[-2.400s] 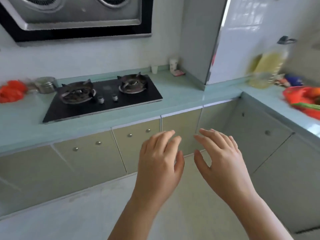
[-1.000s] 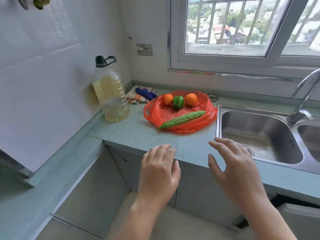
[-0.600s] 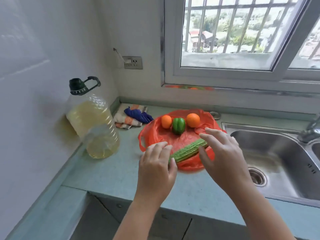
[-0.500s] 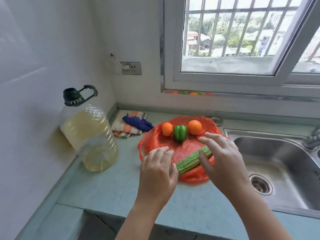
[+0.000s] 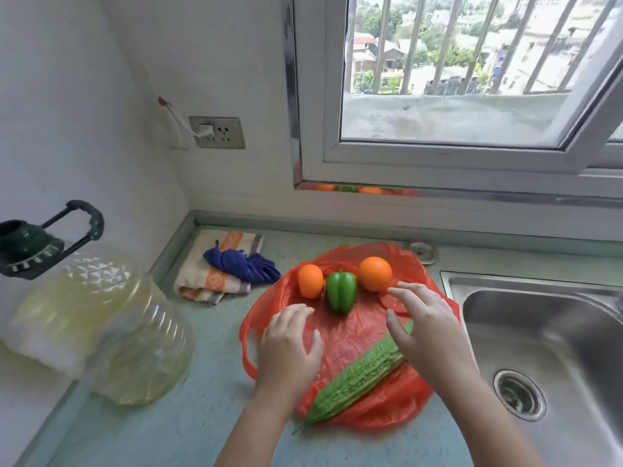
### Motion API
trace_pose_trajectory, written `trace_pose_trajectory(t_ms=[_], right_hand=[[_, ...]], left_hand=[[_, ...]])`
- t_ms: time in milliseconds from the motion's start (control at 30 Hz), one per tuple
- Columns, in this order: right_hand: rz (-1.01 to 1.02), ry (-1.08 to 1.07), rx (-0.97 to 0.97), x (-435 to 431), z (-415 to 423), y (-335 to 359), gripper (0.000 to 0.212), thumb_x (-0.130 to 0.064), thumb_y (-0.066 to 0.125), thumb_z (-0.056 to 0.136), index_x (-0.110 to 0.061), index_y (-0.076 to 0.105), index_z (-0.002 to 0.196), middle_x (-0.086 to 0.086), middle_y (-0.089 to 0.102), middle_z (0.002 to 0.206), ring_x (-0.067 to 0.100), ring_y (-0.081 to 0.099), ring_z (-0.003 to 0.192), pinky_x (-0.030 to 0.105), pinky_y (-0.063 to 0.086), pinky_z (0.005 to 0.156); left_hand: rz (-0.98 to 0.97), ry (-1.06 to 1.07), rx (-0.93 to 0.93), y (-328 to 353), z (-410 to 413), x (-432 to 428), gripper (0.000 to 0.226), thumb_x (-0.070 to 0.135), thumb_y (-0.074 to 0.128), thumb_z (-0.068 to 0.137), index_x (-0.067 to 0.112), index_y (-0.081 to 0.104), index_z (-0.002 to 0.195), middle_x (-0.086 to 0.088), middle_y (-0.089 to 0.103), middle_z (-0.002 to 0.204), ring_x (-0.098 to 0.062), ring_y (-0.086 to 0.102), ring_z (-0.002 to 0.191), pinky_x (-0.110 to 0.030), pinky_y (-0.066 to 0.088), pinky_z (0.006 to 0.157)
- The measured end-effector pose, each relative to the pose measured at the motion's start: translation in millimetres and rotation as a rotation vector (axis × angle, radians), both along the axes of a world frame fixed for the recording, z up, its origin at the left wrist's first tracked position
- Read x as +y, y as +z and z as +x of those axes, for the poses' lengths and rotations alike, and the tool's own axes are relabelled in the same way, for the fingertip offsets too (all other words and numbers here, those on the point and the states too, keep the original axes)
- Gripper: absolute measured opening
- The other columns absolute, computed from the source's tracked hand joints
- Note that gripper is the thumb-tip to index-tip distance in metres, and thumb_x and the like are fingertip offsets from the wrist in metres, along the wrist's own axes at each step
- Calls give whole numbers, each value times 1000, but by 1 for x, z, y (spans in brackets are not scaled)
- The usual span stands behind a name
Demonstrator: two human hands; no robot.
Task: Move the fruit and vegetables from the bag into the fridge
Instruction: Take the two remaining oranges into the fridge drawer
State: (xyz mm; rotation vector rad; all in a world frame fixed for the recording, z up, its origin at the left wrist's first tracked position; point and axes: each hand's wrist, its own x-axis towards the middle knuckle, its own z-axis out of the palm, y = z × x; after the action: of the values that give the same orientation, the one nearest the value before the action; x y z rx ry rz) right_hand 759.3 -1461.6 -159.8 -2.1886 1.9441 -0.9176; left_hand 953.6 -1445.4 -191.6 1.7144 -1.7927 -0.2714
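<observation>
A red plastic bag (image 5: 350, 335) lies spread flat on the pale green counter. On it rest a small orange (image 5: 310, 280), a green bell pepper (image 5: 340, 291), a larger orange (image 5: 375, 274) and a long bitter gourd (image 5: 357, 375) lying diagonally. My left hand (image 5: 290, 345) hovers open over the bag's left side, just short of the pepper. My right hand (image 5: 428, 328) is open above the gourd's upper end, fingers spread toward the larger orange. Neither hand holds anything. The fridge is out of view.
A big oil bottle (image 5: 101, 325) with a black cap stands at the left. Folded cloths (image 5: 222, 267) lie behind the bag by the wall. A steel sink (image 5: 546, 348) is to the right, and a barred window (image 5: 465, 69) is above.
The view swung from the stove to the counter by the window and closed in. Both hands have reached forward over the red bag and its produce.
</observation>
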Motion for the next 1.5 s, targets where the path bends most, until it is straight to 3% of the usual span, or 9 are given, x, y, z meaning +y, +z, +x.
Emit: trace_pose_trajectory(t_ms=[133,400,567,733,900,1067,1200,1300,1500], right_hand=[[69,-1,-24,-50,-8,-20,33,-24,59,72,-8,68,100,10,67,102,33,63,93,45,52,79],[233,-29,-106,-128,-16,-64,31,-15,66,79,-9,65,109,8,61,115,29,54,107,39,42,89],[272,-43,-165,-163,-19,-89,29,-14,64,81,-12,64,110,6,58,120,26,50,114,37,38,95],[294,-55,-193,-185,-21,-112,27,-14,62,83,-9,64,110,8,59,117,27,51,112,36,37,95],[289,-23,-235,-192,-21,-124,19,-12,59,86,-9,65,104,8,62,109,27,54,105,25,34,88],[279,44,-351,-186,-20,-121,16,-20,55,79,-13,66,87,-2,58,90,18,56,89,13,32,82],[294,82,-428,-176,-21,-119,12,-21,58,76,-18,65,85,-5,54,90,4,52,89,1,29,84],[315,88,-435,-171,-23,-118,21,-21,60,74,-18,63,95,-2,54,95,5,51,92,0,27,86],[440,40,-417,-164,-30,-124,54,-14,75,74,-9,52,122,1,46,110,10,43,104,7,23,87]], left_hand=[[59,18,-23,-14,0,-43,34,26,53,74,13,66,102,-2,66,105,-23,62,95,-32,46,84],[203,102,93,-48,1,-113,36,14,60,83,12,57,119,-1,54,124,-17,46,118,-18,27,95],[259,181,128,-70,-1,-142,38,11,62,82,6,56,120,-8,53,125,-23,47,119,-34,37,101],[274,195,98,-86,-3,-156,38,7,66,78,2,58,115,-13,56,117,-28,51,113,-35,38,98],[236,173,124,-91,-7,-165,32,6,63,82,3,60,113,-10,57,116,-23,52,110,-29,37,95],[127,128,232,-90,-11,-171,19,5,56,81,5,66,97,2,57,101,-7,51,98,0,26,90],[141,83,261,-92,-13,-172,18,11,56,82,9,66,97,6,57,102,-2,50,96,4,24,88],[200,-3,210,-94,-11,-172,32,27,52,83,14,66,108,8,53,110,-5,47,103,1,22,90],[360,-167,121,-93,0,-171,43,24,59,89,33,49,129,9,37,129,-2,30,118,-11,16,98]])
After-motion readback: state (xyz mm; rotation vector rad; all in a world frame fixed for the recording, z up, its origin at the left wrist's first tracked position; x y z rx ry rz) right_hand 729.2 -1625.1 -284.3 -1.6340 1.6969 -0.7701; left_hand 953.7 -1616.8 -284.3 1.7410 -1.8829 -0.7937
